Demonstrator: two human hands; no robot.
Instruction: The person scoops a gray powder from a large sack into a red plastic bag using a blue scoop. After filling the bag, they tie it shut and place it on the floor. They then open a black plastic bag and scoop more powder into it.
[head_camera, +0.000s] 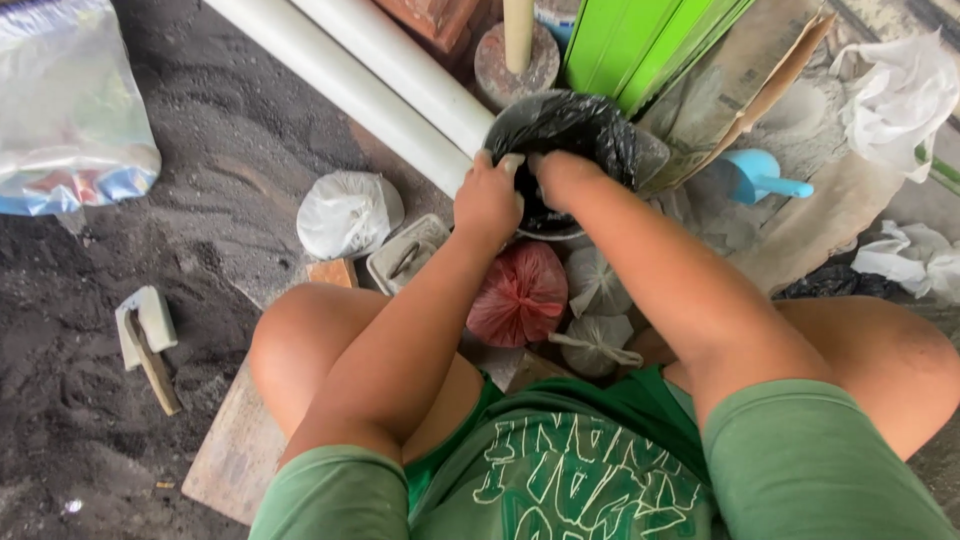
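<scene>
A round container lined with a black plastic bag (575, 130) stands on the ground in front of my knees. My left hand (488, 198) grips the near rim of the black bag, fingers curled over its edge. My right hand (560, 172) reaches into the bag beside it, fingers hidden inside. Just below my hands lie a tied red plastic bag (520, 295) and two small tied clear bags (597, 345) of grey material.
A white knotted bag (347, 213) and a small rectangular mould (405, 255) lie at left. White pipes (370, 80) run diagonally behind. A blue scoop (760, 178) rests on cardboard at right. A wood-handled trowel (148, 340) lies on dark sand. Green sheets (640, 40) lean at the back.
</scene>
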